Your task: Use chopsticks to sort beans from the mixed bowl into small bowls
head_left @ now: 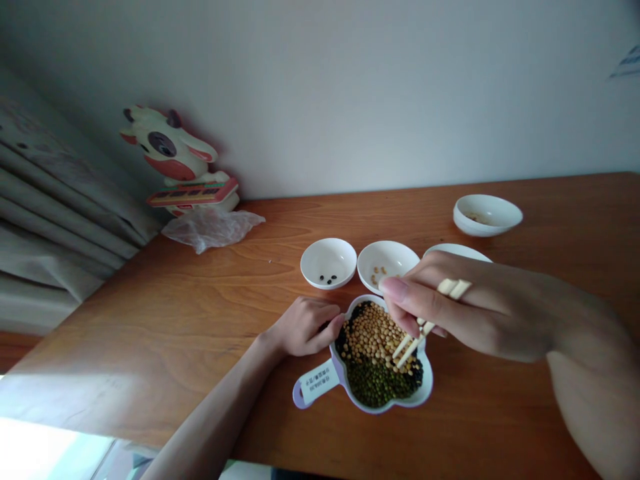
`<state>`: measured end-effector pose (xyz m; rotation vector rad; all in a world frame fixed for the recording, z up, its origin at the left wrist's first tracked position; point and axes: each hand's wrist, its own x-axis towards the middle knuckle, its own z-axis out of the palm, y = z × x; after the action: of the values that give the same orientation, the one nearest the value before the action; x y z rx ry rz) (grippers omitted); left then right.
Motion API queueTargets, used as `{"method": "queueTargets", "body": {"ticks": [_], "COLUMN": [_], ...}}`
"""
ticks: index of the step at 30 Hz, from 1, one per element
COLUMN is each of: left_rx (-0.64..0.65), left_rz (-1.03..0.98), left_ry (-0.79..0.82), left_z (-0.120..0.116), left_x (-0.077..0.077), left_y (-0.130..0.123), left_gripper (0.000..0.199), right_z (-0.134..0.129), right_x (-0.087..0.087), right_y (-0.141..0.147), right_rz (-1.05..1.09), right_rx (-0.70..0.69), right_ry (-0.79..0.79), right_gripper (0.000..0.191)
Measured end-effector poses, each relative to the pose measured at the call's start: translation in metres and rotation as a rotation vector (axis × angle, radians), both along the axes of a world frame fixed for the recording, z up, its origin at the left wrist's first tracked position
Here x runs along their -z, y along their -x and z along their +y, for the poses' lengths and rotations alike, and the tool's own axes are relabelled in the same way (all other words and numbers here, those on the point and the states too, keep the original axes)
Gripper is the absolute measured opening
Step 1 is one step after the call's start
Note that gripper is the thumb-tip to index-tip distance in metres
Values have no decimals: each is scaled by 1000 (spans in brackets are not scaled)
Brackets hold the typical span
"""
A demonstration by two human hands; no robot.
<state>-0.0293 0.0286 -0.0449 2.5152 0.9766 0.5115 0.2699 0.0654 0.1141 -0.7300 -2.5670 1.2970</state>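
Note:
My right hand [450, 307] is closed round a pair of short wooden chopsticks [427, 327]. Their tips reach down among the beans in a white, lilac-rimmed dish [427, 393] with a labelled handle; whether a bean is between the tips I cannot tell. Yellow soybeans [373, 333], green mung beans [380, 385] and black beans [341, 347] fill the dish. My left hand [310, 327] rests on the table with curled fingers, its thumb and forefinger at the dish's left rim. Behind the dish, one white bowl [327, 250] holds three black beans, and another [387, 250] holds several soybeans.
A third white bowl [457, 251] is mostly hidden behind my right hand. Farther back on the right stands a white bowl [490, 223] with some pale contents. At the back left, a cow-shaped toy keyboard [193, 193] leans by the wall, with a clear plastic bag [210, 229] before it.

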Motion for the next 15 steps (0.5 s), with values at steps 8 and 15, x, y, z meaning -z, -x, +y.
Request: {"method": "queueTargets", "body": {"ticks": [8, 15], "left_rx": [7, 10], "left_rz": [-18, -26], "left_ry": [7, 3], "left_z": [0, 0], "left_x": [1, -2], "left_y": [3, 0], "left_gripper": [41, 44], "right_z": [0, 2], "right_x": [1, 2], "right_y": [8, 5], "right_rz": [2, 30], "right_rx": [-4, -39], "right_ry": [-46, -75], "right_gripper": [64, 63]}}
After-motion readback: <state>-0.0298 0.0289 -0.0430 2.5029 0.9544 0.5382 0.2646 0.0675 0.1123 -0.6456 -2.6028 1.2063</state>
